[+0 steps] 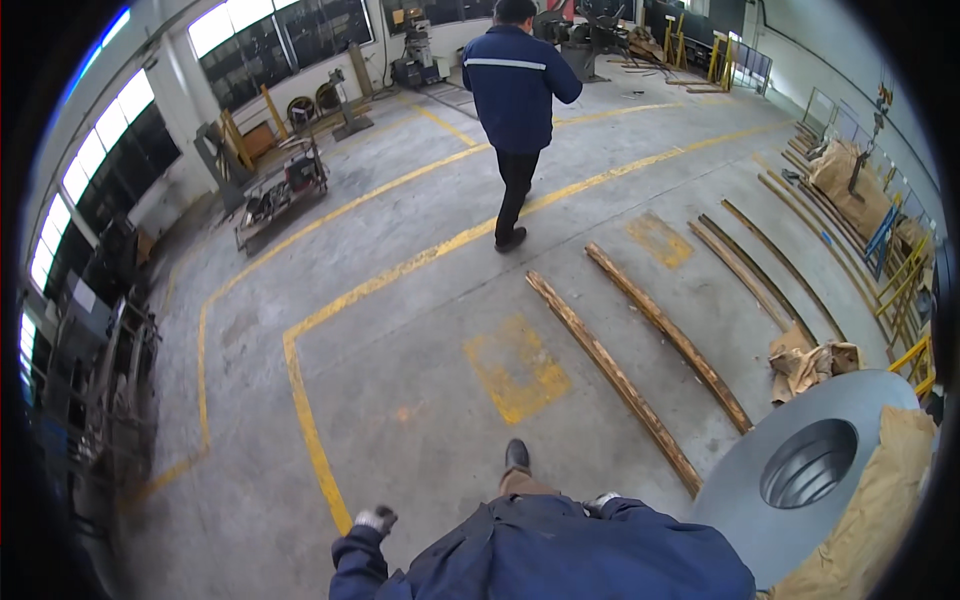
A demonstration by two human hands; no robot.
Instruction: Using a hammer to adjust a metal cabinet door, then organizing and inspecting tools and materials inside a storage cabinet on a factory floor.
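Observation:
My left hand [377, 518], in a pale glove with dark fingers, hangs beside my blue jacket [560, 555], just right of a yellow floor line [318, 450]. Its fingers look loosely curled, and nothing shows in them. At the front of the jacket is my right hand [600, 503], also gloved; sleeve and jacket cover most of it, so its fingers cannot be made out. One dark shoe [517, 456] of mine is on the grey concrete floor. The nearest large thing on my right is a grey metal coil [735, 500] with a round hollow core and brown wrapping paper [868, 520].
Long wooden beams [615, 375] lie on the floor ahead to the right. A person [515, 95] in a blue jacket walks ahead, back turned. A low cart [282, 197] stands left, with racks [120, 370] along the left wall. A crane hook [858, 170] hangs at far right.

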